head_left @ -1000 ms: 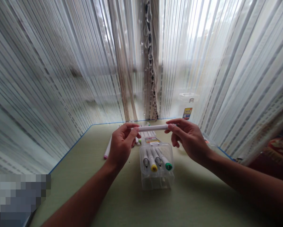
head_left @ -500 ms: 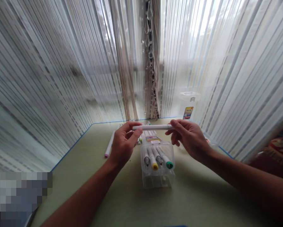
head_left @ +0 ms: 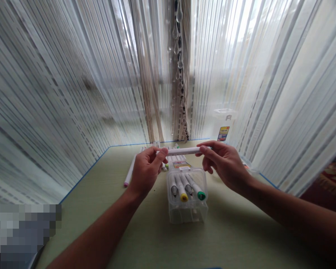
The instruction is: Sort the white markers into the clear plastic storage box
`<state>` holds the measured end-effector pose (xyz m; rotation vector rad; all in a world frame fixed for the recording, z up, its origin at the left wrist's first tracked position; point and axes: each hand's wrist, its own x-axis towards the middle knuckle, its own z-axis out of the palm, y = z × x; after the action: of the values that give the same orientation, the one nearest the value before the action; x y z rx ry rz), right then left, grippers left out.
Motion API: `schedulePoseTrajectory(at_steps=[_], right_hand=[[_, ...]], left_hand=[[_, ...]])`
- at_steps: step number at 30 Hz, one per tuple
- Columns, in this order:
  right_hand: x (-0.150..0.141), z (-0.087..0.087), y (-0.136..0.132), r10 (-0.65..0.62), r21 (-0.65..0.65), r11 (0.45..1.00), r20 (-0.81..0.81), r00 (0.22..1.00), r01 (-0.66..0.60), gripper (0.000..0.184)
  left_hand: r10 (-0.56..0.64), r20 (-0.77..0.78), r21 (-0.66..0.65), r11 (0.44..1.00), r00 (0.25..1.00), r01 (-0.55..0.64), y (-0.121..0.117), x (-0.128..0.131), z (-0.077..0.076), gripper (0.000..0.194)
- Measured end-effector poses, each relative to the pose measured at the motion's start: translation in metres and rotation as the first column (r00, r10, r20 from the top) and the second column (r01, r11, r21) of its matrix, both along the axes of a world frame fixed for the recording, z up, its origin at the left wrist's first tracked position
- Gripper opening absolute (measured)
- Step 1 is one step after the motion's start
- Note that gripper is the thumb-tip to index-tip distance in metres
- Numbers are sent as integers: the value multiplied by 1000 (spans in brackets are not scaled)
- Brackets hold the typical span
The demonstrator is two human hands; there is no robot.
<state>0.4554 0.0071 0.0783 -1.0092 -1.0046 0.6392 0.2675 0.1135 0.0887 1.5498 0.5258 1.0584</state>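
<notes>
A white marker (head_left: 184, 151) is held level between my two hands, above the table. My left hand (head_left: 148, 166) pinches its left end with thumb and fingers. At the other end, my right hand (head_left: 223, 160) grips it, and a bit of green shows at the tip by the fingers. Below the marker stands a clear plastic case (head_left: 188, 213) holding several markers, among them one with a yellow end (head_left: 184, 196) and one with a green end (head_left: 201, 195). Behind my left hand lies a white marker with a pink end (head_left: 129, 173).
More white markers (head_left: 175, 156) lie behind the case, partly hidden by my hands. A clear container with a yellow label (head_left: 223, 133) stands at the back right. String curtains (head_left: 100, 74) hang beyond the blue-edged table (head_left: 100, 231), with a beaded strand in the middle.
My right fingers have shifted on the marker, the thumb now lying along it and a green tip showing. The left thumb has moved slightly up on its end.
</notes>
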Motion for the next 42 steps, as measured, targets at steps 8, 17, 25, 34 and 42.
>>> schedulePoseTrajectory(at_steps=[8, 17, 25, 34, 42], right_hand=[[1, 0, 2, -22, -31, 999, 4, 1000, 22, 27], [1, 2, 4, -59, -87, 995, -109, 992, 50, 35], [0, 3, 5, -60, -98, 994, -133, 989, 47, 37], [-1, 6, 2, -48, -74, 996, -106, 993, 40, 33], [-1, 5, 3, -59, -102, 994, -140, 988, 45, 33]], left_hand=[[-5, 2, -14, 1000, 1000, 5, 1, 0, -2, 26], [-60, 70, -5, 998, 996, 61, 1, -3, -2, 24], [-32, 53, -7, 999, 998, 33, -3, -2, 0, 24], [-31, 58, -19, 999, 998, 32, -2, -2, 1, 25], [-63, 109, -71, 995, 992, 71, 2, -3, -2, 26]])
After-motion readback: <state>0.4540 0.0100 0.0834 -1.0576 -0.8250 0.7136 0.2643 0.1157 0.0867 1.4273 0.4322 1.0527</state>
